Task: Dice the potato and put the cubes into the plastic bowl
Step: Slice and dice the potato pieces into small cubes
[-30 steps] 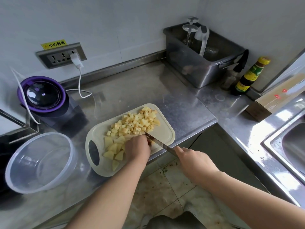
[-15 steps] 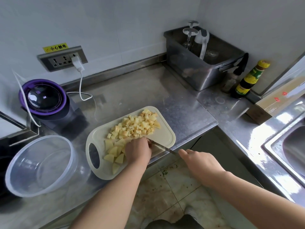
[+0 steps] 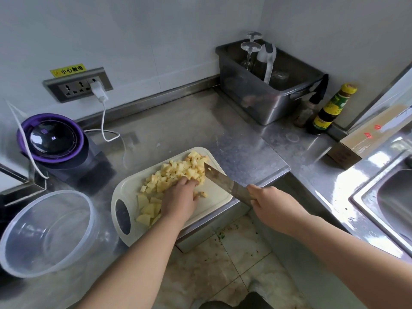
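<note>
A white cutting board (image 3: 219, 194) lies near the counter's front edge. On it sits a heap of small potato cubes (image 3: 178, 169), with larger uncut potato pieces (image 3: 147, 208) toward its handle end. My left hand (image 3: 179, 198) rests on the potato at the middle of the board, fingers reaching into the cubes. My right hand (image 3: 274, 202) grips the handle of a cleaver (image 3: 219, 180); its blade lies tilted, flat side up, beside the cubes at the board's right part. The clear plastic bowl (image 3: 45, 233) stands empty to the left of the board.
A purple-rimmed appliance (image 3: 52, 140) and a plugged-in white cable (image 3: 103, 121) stand behind the board. A steel bin (image 3: 265, 97) with glasses and a sauce bottle (image 3: 332, 109) fill the back right corner. A sink (image 3: 392, 204) lies at the right.
The cleaver has lifted from the near edge of the board and swung up beside the cube heap. My left hand has slid forward into the cubes.
</note>
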`<state>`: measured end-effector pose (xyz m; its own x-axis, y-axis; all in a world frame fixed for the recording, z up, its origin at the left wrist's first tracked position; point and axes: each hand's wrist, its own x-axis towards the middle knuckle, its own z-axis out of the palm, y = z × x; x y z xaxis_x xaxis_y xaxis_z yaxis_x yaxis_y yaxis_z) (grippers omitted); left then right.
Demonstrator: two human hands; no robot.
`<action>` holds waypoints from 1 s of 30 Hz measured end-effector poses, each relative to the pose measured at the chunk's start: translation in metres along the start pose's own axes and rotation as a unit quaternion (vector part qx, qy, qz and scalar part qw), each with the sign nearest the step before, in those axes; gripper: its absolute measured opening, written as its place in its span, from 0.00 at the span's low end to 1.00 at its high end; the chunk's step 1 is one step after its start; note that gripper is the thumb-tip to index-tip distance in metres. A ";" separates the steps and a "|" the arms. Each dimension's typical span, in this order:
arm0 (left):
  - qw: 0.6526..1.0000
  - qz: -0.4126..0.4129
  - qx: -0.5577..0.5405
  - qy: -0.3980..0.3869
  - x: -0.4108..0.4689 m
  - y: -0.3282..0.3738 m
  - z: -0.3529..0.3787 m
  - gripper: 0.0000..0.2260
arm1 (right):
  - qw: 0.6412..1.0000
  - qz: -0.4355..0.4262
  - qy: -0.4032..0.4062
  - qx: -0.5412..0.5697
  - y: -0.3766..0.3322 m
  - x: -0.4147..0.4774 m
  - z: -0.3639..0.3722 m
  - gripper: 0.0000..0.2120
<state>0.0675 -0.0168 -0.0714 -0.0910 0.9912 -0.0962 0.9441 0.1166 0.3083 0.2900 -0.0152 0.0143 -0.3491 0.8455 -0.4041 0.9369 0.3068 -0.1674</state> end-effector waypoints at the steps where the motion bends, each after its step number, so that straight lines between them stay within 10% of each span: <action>1: 0.999 0.033 0.007 -0.013 0.001 0.001 0.000 0.17 | 1.000 0.002 0.001 0.007 0.000 0.001 0.001 0.02; 6: 0.990 0.115 0.076 -0.042 0.008 0.010 0.005 0.12 | 1.000 0.009 0.000 0.023 0.000 0.003 0.002 0.04; 21: 0.991 -0.014 -0.130 0.034 -0.016 -0.076 -0.054 0.11 | 0.996 -0.035 0.042 0.065 -0.036 0.022 0.003 0.04; 30: 0.998 -0.003 -0.049 -0.042 -0.048 -0.093 -0.055 0.11 | 0.992 -0.073 0.065 0.076 -0.077 0.031 0.007 0.06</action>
<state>-0.0330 -0.0717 -0.0433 -0.0660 0.9822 -0.1756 0.9079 0.1322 0.3979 0.2074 -0.0161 0.0084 -0.4663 0.8490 -0.2486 0.8596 0.3685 -0.3539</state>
